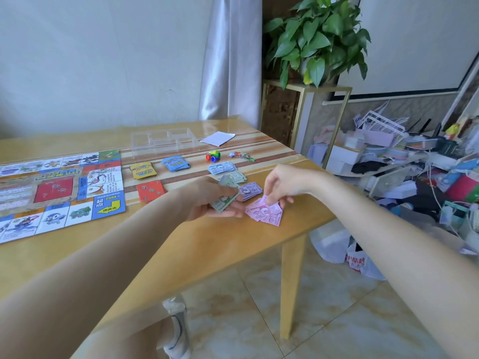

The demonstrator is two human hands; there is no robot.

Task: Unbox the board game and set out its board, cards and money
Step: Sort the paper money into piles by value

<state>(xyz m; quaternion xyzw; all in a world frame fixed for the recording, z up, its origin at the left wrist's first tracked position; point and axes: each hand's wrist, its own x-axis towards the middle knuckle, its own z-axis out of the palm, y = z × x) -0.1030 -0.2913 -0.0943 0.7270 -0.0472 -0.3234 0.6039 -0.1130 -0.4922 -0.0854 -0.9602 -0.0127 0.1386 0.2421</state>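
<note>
The game board lies unfolded on the left of the wooden table. Yellow cards, blue cards and red cards lie in separate stacks beside it. Blue notes, pale green notes and purple notes lie in small piles. My left hand holds a stack of green notes. My right hand pinches a pink note at the top of the fanned pink notes near the table's right edge.
A clear plastic tray and a white sheet lie at the back of the table. Coloured tokens and small pieces sit behind the money. A plant stand and a cluttered shelf stand to the right.
</note>
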